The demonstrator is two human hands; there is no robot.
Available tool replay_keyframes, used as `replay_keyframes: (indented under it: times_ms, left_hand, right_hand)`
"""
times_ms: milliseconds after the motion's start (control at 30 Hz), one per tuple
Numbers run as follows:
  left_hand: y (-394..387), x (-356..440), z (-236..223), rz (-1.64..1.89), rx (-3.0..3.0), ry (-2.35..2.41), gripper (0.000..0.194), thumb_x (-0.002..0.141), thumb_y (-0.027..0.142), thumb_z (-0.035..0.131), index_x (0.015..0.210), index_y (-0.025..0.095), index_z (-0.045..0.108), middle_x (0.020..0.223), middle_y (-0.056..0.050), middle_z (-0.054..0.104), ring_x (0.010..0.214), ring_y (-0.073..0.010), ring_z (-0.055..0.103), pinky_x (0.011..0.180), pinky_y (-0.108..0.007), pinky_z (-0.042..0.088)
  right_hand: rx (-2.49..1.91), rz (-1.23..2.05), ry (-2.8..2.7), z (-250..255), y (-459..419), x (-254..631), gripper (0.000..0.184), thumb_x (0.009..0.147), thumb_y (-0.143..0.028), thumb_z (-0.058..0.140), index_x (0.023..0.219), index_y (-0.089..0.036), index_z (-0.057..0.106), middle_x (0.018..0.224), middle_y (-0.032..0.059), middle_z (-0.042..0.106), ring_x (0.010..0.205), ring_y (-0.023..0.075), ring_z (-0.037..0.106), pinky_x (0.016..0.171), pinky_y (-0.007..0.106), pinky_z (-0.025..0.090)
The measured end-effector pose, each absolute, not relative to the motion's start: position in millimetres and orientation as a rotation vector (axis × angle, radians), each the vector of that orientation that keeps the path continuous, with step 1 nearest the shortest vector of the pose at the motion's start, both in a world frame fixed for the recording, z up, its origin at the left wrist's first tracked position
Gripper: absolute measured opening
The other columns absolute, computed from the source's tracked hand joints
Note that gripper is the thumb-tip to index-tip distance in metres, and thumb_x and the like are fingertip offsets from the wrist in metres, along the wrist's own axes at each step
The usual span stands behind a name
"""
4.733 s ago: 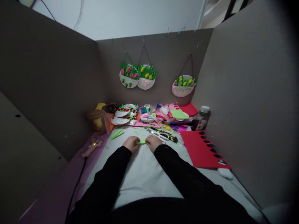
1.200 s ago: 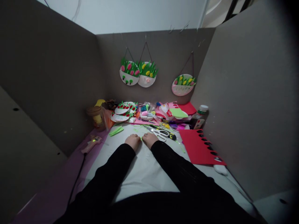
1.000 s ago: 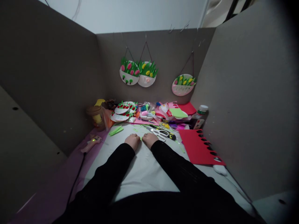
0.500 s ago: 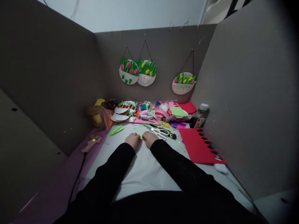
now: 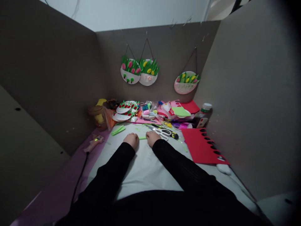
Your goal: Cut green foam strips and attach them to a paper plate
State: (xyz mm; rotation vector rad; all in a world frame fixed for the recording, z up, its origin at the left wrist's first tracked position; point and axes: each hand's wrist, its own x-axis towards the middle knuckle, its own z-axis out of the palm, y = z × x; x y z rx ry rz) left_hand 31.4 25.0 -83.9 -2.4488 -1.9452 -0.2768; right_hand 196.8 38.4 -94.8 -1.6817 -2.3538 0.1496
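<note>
A narrow light-green paper strip (image 5: 142, 138) stretches between my two hands, low over the white table cover. Its left end is in my left hand (image 5: 131, 140), whose fingers are closed on it. At the other end my right hand (image 5: 152, 138) is curled shut around the strip. White-handled scissors (image 5: 164, 133) lie just beyond my right hand, beside a yellow-and-black cutter (image 5: 173, 135). Several green paper leaf pieces (image 5: 118, 130) rest in a small pile beyond my left hand. Thin green offcuts are scattered near the scissors.
A pink hot glue gun (image 5: 94, 144) with a lit light lies at left. Red paper (image 5: 199, 147) with cut-out holes lies at right, near a bottle (image 5: 203, 115). Decorated paper plates (image 5: 123, 116) and craft supplies crowd the back. Flower plates (image 5: 148, 78) hang on the grey partition.
My hands have moved apart, left hand leftward and right hand slightly rightward. More of the green strip now shows between them. The view has shifted slightly.
</note>
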Motion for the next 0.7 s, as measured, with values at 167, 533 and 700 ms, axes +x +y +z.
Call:
replay_keyframes:
  times_ms: [167,533,700]
  left_hand:
    - [26.5,29.4,-80.5,-0.246,-2.423,-2.045,0.030,0.082,0.025,0.040,0.085,0.014,0.067,0.088,-0.011,0.064,0.084,-0.0198,0.059,0.076,-0.027,0.043]
    - [26.8,24.2,-74.9,-0.176,-2.350,-2.225,0.024,0.078,0.028,0.046,0.089,0.017,0.065,0.091,-0.011,0.063,0.084,-0.0219,0.059,0.073,-0.030,0.043]
    - [24.8,25.5,-78.1,-0.323,-2.485,-1.989,0.030,0.080,0.019,0.044,0.103,0.023,0.062,0.097,-0.006,0.060,0.090,-0.0190,0.055,0.077,-0.028,0.041]
  right_hand:
    - [-1.738,0.176,-2.295,-98.9,42.2,197.4,0.019,0.084,-0.021,0.041,0.090,-0.021,0.059,0.092,0.0056,0.062,0.087,0.0177,0.052,0.067,0.026,0.033]
    - [-1.677,0.192,-2.240,-106.2,46.2,200.4,0.020,0.083,-0.017,0.043,0.092,-0.022,0.060,0.094,0.0054,0.056,0.087,0.0177,0.047,0.073,0.027,0.034]
    - [-1.337,0.168,-2.380,-109.3,48.9,201.7,0.037,0.076,-0.003,0.049,0.098,-0.027,0.065,0.099,0.0044,0.052,0.095,0.0177,0.042,0.082,0.028,0.032]
